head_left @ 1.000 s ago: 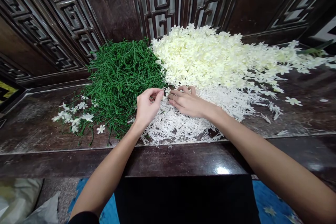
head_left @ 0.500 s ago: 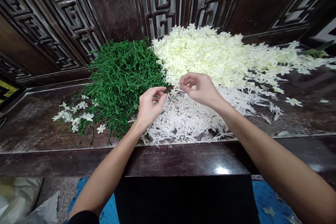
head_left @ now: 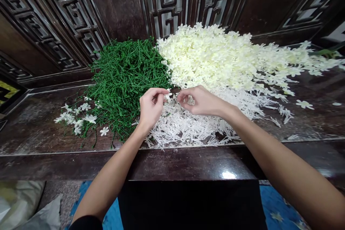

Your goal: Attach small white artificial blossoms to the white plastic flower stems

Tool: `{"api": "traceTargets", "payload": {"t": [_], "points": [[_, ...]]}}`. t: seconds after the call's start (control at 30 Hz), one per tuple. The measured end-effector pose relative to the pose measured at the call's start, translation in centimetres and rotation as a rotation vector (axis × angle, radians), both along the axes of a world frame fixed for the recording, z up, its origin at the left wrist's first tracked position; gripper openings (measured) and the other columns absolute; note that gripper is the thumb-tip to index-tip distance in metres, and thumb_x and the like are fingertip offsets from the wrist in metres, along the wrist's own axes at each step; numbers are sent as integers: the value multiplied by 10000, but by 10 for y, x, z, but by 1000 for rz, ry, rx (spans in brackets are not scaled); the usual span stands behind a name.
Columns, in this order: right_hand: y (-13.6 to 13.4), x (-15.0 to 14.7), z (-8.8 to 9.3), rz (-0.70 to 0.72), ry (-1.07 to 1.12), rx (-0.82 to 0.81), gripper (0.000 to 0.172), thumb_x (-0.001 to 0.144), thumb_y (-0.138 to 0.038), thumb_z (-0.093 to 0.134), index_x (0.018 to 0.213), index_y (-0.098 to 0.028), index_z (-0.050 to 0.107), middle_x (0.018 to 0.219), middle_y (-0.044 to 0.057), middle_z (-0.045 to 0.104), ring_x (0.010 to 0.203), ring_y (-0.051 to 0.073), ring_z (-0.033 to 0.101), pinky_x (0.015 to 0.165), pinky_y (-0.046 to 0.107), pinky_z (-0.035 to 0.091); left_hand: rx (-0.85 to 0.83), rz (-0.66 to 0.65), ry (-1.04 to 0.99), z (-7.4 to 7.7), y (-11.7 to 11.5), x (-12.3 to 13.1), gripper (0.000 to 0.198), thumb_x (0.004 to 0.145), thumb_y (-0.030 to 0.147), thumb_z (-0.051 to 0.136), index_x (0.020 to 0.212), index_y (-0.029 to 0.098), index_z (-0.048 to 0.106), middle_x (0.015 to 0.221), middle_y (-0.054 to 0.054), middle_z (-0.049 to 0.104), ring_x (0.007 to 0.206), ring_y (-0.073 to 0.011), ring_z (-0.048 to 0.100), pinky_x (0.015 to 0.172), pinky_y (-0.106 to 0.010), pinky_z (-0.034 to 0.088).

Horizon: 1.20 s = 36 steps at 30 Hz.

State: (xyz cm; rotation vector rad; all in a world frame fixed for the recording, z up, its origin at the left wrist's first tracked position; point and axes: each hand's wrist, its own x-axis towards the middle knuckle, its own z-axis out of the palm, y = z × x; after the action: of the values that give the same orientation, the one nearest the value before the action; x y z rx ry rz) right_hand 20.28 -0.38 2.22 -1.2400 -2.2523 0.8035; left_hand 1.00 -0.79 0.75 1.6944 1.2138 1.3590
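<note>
My left hand is pinched on a small white flower piece at its fingertips, over the near edge of the white stamen pile. My right hand is curled in a pinch close beside it, fingertips almost meeting the left ones; what it grips is too small to name. A heap of green plastic stems lies just left of my hands. A big mound of cream flower petals lies behind them.
A few finished green sprigs with white flowers lie at the left on the dark wooden bench. Loose petals are scattered to the right. A carved wooden backrest rises behind the piles.
My right hand rose from the stamen pile to the petal mound, then came back down and left, close to my left hand. The left hand stayed nearly in place, still pinched.
</note>
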Motion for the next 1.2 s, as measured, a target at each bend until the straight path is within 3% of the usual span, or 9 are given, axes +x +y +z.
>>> {"api": "traceTargets", "payload": {"t": [0.23, 0.47, 0.63, 0.8, 1.0, 1.2], "points": [[0, -11, -10, 57, -190, 109, 325, 803, -187, 542, 1074, -153, 718, 983, 108, 735, 879, 253, 686, 797, 469, 551, -42, -6, 38, 2, -5, 3, 153, 775, 181, 662, 891, 152, 757, 971, -84, 698, 853, -158, 676, 795, -307, 604], [3, 1, -7, 14, -37, 56, 238, 809, -245, 596, 978, -183, 751, 926, 74, 749, 813, 223, 683, 740, 420, 556, -56, -19, -4, 1, -1, 0, 131, 745, 184, 722, 868, 166, 764, 960, -80, 714, 829, -151, 684, 801, -314, 599], [4, 4, 0, -37, -17, -11, 234, 817, -255, 600, 966, -173, 762, 898, 84, 758, 778, 229, 690, 714, 425, 558, -26, -18, 23, 2, -1, 0, 168, 737, 321, 771, 779, 158, 761, 840, -79, 729, 750, -152, 672, 711, -295, 582], [4, 6, 2, -83, -11, 27, 321, 868, -277, 546, 1094, -151, 736, 1042, 126, 736, 863, 252, 678, 740, 451, 552, -69, -50, -11, -2, 0, -2, 107, 752, 207, 735, 842, 156, 764, 929, -82, 743, 800, -153, 700, 780, -305, 601], [5, 7, 4, -85, 19, -18, 229, 876, -269, 574, 973, -153, 746, 971, 113, 737, 843, 239, 671, 762, 462, 559, -101, -41, 5, -2, 1, -2, 98, 745, 167, 722, 830, 140, 764, 912, -83, 748, 798, -159, 710, 774, -296, 606], [3, 0, 8, -187, 281, -52, 187, 846, -272, 641, 974, -148, 698, 970, 106, 715, 818, 216, 680, 770, 444, 577, -103, -71, 29, 0, 0, 0, 171, 730, 209, 764, 882, 130, 757, 965, -92, 711, 761, -132, 692, 756, -284, 614]]}}
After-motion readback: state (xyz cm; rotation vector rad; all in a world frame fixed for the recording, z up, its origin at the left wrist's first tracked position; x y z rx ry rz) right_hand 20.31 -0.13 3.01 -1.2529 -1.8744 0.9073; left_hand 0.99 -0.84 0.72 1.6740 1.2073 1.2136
